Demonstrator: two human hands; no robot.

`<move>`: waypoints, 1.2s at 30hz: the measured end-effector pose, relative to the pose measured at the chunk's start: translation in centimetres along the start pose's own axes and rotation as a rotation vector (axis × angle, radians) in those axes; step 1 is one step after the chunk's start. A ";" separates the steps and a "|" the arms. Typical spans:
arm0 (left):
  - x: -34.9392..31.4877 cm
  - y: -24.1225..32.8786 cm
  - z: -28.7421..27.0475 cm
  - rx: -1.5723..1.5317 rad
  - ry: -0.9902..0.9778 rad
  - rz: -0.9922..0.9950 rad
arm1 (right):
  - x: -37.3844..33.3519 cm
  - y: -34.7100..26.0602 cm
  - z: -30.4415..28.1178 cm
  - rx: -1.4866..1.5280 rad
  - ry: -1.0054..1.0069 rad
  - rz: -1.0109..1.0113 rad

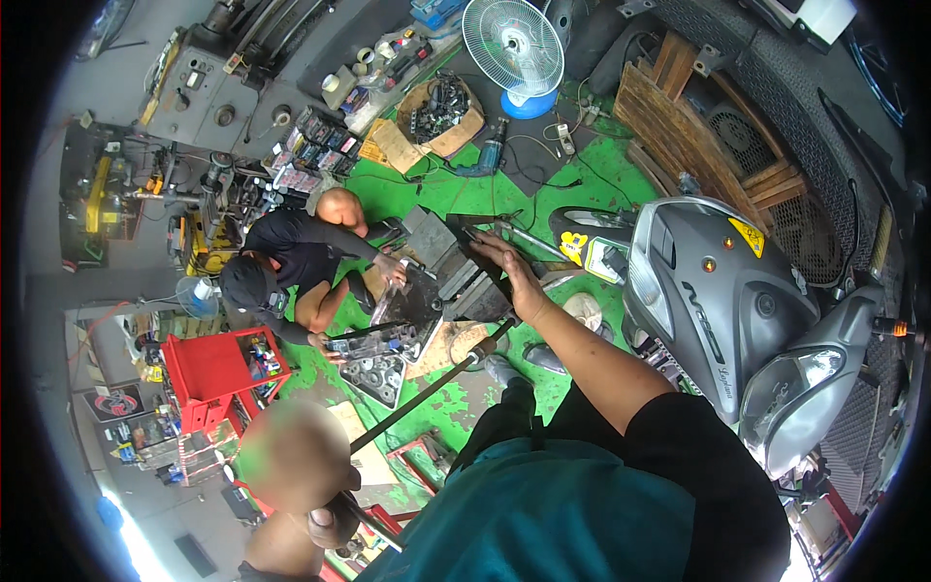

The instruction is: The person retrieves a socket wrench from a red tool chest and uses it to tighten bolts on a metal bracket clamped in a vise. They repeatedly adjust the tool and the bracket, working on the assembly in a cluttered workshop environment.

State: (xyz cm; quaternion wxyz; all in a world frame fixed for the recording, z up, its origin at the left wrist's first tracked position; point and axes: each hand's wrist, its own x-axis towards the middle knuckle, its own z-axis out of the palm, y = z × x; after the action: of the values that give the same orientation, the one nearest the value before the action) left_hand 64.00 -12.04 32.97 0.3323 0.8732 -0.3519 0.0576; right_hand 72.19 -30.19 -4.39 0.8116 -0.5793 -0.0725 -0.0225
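A grey metal bench vise [456, 267] stands in front of me with dark plate-like pieces around its jaws. My right hand [509, 272] reaches to its right side, fingers stretched out and lying against it. At the lower left, my left hand [332, 522] is closed around a metal rod [376, 527] that sticks out past the thumb. The upper part of that hand is blurred. A long dark bar [417, 398] slants from the vise down toward my left hand; whether the hand touches its end, I cannot tell.
A co-worker [291, 257] in black crouches left of the vise, hands at dark parts. A grey scooter [727, 291] stands at right. A red tool cart [208, 373], a box of metal parts [446, 112], a blue drill [485, 150] and a fan [514, 48] surround the green floor [606, 160].
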 end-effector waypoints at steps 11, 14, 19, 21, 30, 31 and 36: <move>6.7 2.2 1.9 0.061 -0.153 -0.004 | -0.6 0.7 0.0 0.082 0.063 -0.050; 8.5 2.8 2.7 0.077 -0.190 -0.023 | -0.7 0.9 0.1 0.125 0.081 -0.063; 11.2 3.7 4.0 0.133 -0.228 -0.029 | -0.7 1.2 0.1 0.125 0.093 -0.057; 12.2 3.8 4.5 0.120 -0.251 -0.030 | -0.7 1.3 0.1 0.058 0.109 -0.048; 15.6 5.2 5.7 0.174 -0.437 -0.092 | -0.6 1.3 0.4 -0.124 0.105 -0.186; 16.0 5.3 5.9 0.176 -0.451 -0.089 | -0.6 1.3 0.4 -0.140 0.105 -0.212; 18.1 5.5 7.0 0.189 -0.534 -0.098 | -0.4 1.1 -0.1 -0.278 0.044 -0.300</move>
State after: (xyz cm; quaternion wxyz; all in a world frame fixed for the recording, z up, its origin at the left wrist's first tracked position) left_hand 72.99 -29.76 36.58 0.1473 0.9005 -0.3774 -0.1581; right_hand 71.89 -29.91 -5.48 0.7126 -0.6680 -0.1362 -0.1657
